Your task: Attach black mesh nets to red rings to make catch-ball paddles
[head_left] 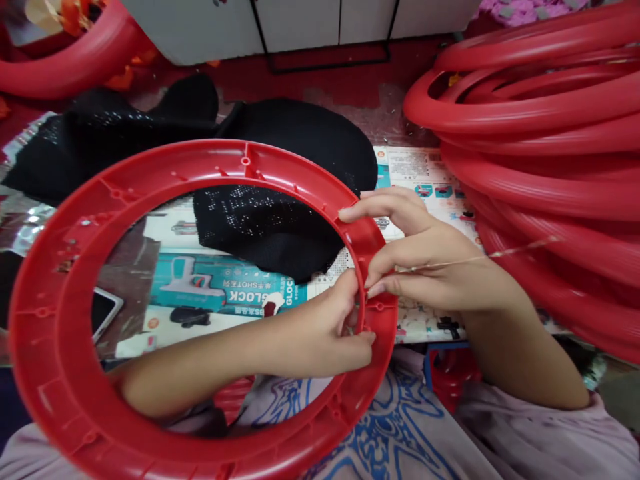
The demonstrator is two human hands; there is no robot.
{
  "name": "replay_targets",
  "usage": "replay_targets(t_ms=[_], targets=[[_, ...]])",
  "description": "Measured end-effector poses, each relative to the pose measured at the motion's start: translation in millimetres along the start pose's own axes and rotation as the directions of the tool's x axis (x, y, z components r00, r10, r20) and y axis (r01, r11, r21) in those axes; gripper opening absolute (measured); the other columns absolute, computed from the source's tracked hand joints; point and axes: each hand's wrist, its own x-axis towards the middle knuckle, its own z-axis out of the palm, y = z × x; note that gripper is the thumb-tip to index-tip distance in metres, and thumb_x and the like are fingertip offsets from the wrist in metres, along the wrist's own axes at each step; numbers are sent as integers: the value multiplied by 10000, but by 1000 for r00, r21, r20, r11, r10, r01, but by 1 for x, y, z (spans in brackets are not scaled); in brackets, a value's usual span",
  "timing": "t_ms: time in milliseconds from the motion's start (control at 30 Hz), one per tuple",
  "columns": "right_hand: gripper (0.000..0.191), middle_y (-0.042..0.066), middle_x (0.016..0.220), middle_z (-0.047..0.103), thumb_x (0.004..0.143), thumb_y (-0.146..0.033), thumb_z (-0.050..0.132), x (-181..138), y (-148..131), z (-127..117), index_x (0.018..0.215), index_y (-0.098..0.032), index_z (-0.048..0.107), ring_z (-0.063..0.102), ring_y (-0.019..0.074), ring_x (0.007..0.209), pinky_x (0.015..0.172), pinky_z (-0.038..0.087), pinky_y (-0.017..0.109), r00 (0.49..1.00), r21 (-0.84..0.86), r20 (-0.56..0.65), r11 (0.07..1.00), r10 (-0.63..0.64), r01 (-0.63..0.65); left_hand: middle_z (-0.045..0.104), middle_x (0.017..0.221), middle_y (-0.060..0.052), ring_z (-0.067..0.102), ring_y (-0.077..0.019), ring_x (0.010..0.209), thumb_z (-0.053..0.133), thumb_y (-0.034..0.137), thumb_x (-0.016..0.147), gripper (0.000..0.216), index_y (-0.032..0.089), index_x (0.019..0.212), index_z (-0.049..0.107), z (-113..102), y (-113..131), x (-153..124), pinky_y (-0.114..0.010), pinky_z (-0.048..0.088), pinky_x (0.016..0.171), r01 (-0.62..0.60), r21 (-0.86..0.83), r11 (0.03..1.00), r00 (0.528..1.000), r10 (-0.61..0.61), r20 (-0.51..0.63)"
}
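A large red plastic ring (40, 287), its ribbed hollow side with screw posts facing up, lies tilted across my lap and the table edge. My left hand (325, 333) reaches through the ring's opening, fingers closed round its inner rim at the right. My right hand (425, 260) is at the same stretch of rim, thumb and fingertips pinched together inside the channel. A thin gold-coloured wire-like strand (520, 249) sticks out from between its fingers past the wrist. What the fingertips press on is too small to make out.
A pile of red rings (540, 173) stands at the right. Black sparkly cloth (300, 140) lies behind the ring on printed cardboard (200, 287). A phone-like white-edged object (107, 310) is at the left. A white box (310, 27) stands at the back; another red ring (75, 60) is far left.
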Motion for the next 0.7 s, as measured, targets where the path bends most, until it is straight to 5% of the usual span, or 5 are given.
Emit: replay_targets(t_ms=[167, 367, 500, 700], targets=[[157, 24, 1237, 566, 883, -245, 611, 2, -2, -1, 747, -236, 689, 478, 250, 1225, 1052, 446, 462, 999, -90, 37, 996, 19, -16, 520, 876, -6, 563, -190, 873, 589, 168, 826, 511, 220, 1304, 415, -1, 1, 0, -301, 542, 748, -11, 23, 1000, 999, 10, 36], [163, 48, 1199, 560, 899, -248, 571, -2, -4, -1, 759, -218, 648, 473, 266, 1181, 1027, 424, 486, 1000, -177, 22, 984, 5, -1, 492, 1028, -41, 527, -191, 923, 567, 171, 840, 673, 241, 1415, 225, -1, 1, 0, -312, 525, 752, 49, 1, 999, 995, -49, 82], [172, 59, 1197, 556, 902, -166, 527, -3, -5, 0, 769, -194, 632, 443, 271, 1199, 1005, 385, 479, 999, -217, 46, 976, 21, -11, 458, 1102, -62, 507, -181, 918, 566, 179, 849, 650, 240, 1403, 230, -1, 0, -1, -296, 509, 721, 95, 0, 995, 991, -95, 94], [129, 64, 1136, 556, 877, -158, 589, 0, 0, 1, 753, -174, 619, 464, 222, 1157, 1032, 353, 441, 996, -129, 84, 992, 10, 1, 499, 1014, -13, 525, -125, 829, 594, 231, 873, 543, 274, 1322, 291, 5, 3, 2, -221, 483, 668, 56, -265, 963, 998, -51, 27]])
